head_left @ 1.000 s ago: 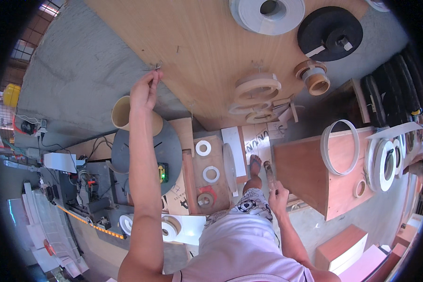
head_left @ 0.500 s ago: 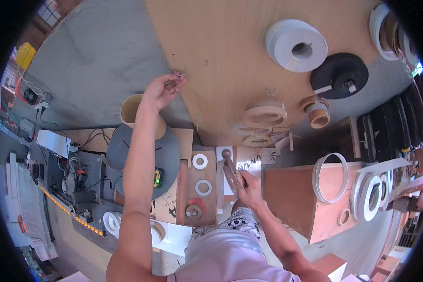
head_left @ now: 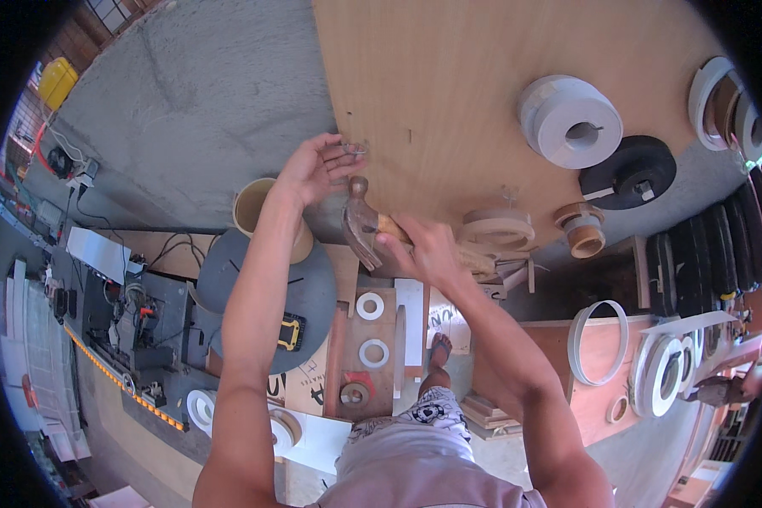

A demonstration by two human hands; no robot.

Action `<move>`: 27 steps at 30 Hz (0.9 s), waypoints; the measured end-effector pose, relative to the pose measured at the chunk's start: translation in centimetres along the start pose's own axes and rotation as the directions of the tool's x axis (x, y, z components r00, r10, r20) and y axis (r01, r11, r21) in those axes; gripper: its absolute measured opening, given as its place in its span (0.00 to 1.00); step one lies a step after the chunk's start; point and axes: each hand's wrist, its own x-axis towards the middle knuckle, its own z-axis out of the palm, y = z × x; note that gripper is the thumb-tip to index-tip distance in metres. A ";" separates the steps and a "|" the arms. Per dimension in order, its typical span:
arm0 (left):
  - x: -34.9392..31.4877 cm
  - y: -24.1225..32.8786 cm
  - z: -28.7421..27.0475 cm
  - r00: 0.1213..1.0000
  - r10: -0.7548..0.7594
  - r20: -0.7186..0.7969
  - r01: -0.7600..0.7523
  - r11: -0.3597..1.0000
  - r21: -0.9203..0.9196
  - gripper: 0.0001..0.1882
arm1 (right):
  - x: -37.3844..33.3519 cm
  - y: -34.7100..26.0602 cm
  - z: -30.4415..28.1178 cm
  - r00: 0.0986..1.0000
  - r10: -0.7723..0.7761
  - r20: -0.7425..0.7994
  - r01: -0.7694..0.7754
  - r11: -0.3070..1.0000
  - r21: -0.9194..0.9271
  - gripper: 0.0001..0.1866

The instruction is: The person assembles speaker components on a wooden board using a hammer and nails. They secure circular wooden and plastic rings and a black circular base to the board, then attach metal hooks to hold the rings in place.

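My left hand (head_left: 311, 168) is raised against the left edge of the upright wooden board (head_left: 449, 93). Its fingertips are closed on a thin metal nail (head_left: 356, 153), with the tip by the board's face; whether more nails are in the fingers I cannot tell. A claw hammer (head_left: 361, 222) with a wooden handle is gripped in my right hand (head_left: 427, 251). The hammer's striking face points up toward the left fingers, a short gap below them, and its claw points down.
Rolls of white edge banding (head_left: 571, 123), a black roll (head_left: 631, 173) and brown rolls (head_left: 584, 233) hang on the board. A round grey top (head_left: 245, 271) bears a tan tube (head_left: 254, 206). At left stands a machine (head_left: 148, 330); at right, a wooden box (head_left: 559, 347) holds more rolls.
My right hand has lifted the hammer from near my waist up to just below my left hand. The left hand stays at the board's edge with the nail. My view has shifted slightly.
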 end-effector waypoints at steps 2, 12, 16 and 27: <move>0.1 0.2 -0.1 0.999 -0.034 0.016 0.034 0.999 -0.029 0.25 | 1.5 0.3 0.4 0.999 -0.036 -0.013 0.036 0.999 -0.035 0.21; 0.1 0.5 -0.2 0.997 -0.050 0.053 0.052 0.998 -0.046 0.33 | 3.1 0.7 -0.2 0.992 -0.088 0.092 0.100 0.985 -0.139 0.22; 0.5 0.4 -1.0 0.996 -0.021 0.088 0.027 0.997 -0.068 0.36 | 3.9 -0.5 -0.7 0.989 -0.117 0.092 0.128 0.983 -0.131 0.23; 0.8 0.5 -1.1 0.995 -0.063 0.079 0.064 0.998 -0.001 0.39 | 5.0 -0.3 -3.1 0.956 -0.132 0.261 0.204 0.941 -0.269 0.23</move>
